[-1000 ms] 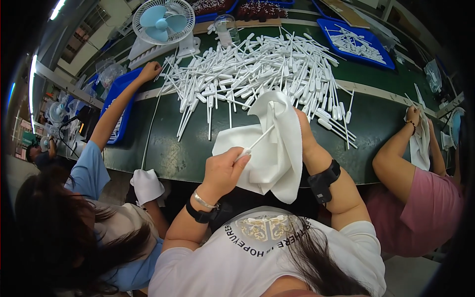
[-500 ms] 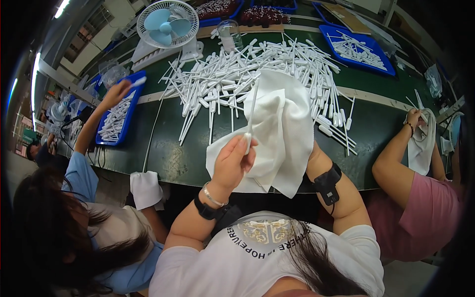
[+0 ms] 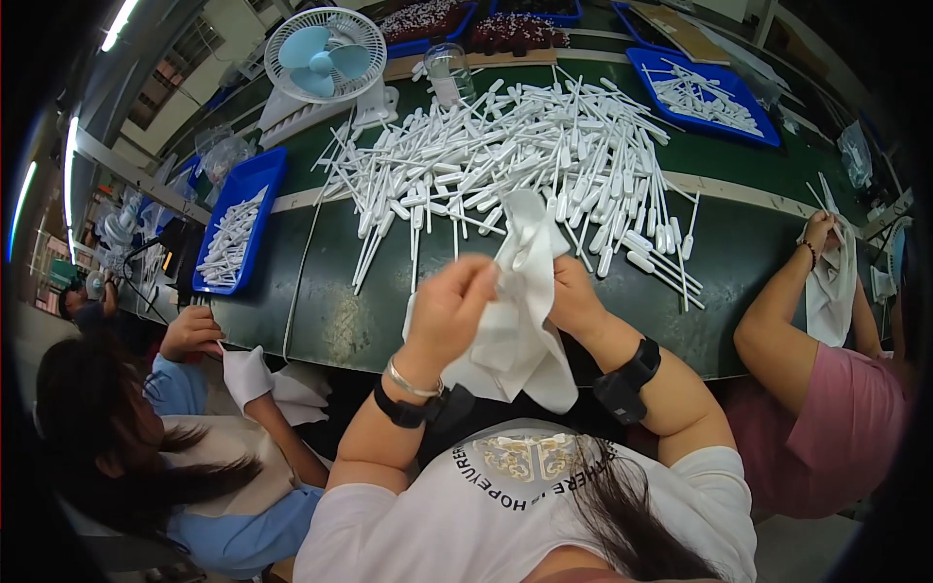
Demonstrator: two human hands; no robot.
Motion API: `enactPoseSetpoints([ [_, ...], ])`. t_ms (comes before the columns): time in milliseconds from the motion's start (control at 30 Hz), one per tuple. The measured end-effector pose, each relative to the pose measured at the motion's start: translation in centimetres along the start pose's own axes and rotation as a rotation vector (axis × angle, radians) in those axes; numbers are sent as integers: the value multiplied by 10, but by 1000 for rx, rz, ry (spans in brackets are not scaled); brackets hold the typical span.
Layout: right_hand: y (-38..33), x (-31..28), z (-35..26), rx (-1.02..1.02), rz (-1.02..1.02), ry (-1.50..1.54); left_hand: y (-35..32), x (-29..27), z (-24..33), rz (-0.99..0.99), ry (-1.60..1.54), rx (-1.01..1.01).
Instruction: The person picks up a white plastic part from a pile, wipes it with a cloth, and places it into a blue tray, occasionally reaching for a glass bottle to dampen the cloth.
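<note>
My left hand and my right hand are raised close together over the near edge of the green table. Both are closed on a white cloth that hangs bunched between them. The left fingers pinch a fold at its top, and the right hand grips it from behind. I cannot make out a pipette inside the folds. Just beyond my hands a big loose pile of white plastic pipettes is spread over the table.
A small blue-bladed fan and a clear jar stand at the back. Blue trays with pipettes sit at the left and back right. Co-workers' hands on the left and right hold white cloths.
My left hand held a pipette out from the cloth, then upright against it. Now the hands have closed together and the pipette is out of sight. The left co-worker's arm has pulled back from the tray.
</note>
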State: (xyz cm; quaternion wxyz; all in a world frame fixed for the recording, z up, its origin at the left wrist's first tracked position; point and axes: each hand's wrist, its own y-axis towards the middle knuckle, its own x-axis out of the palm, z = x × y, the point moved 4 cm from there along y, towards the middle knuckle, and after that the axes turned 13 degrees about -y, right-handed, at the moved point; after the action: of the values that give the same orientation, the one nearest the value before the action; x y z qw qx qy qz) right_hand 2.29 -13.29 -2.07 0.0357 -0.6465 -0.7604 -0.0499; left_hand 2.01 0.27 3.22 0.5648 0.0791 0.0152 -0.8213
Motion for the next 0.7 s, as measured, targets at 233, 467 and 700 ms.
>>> enactPoseSetpoints([
  [233,-9,14,-7,-142,-98,-387,28,-14,-12,82,-456,46],
  [467,-6,7,-1,-87,-173,-182,29,-40,-12,315,-739,115],
  [700,-5,11,-5,-110,-213,-15,21,-6,-19,205,-610,170],
])
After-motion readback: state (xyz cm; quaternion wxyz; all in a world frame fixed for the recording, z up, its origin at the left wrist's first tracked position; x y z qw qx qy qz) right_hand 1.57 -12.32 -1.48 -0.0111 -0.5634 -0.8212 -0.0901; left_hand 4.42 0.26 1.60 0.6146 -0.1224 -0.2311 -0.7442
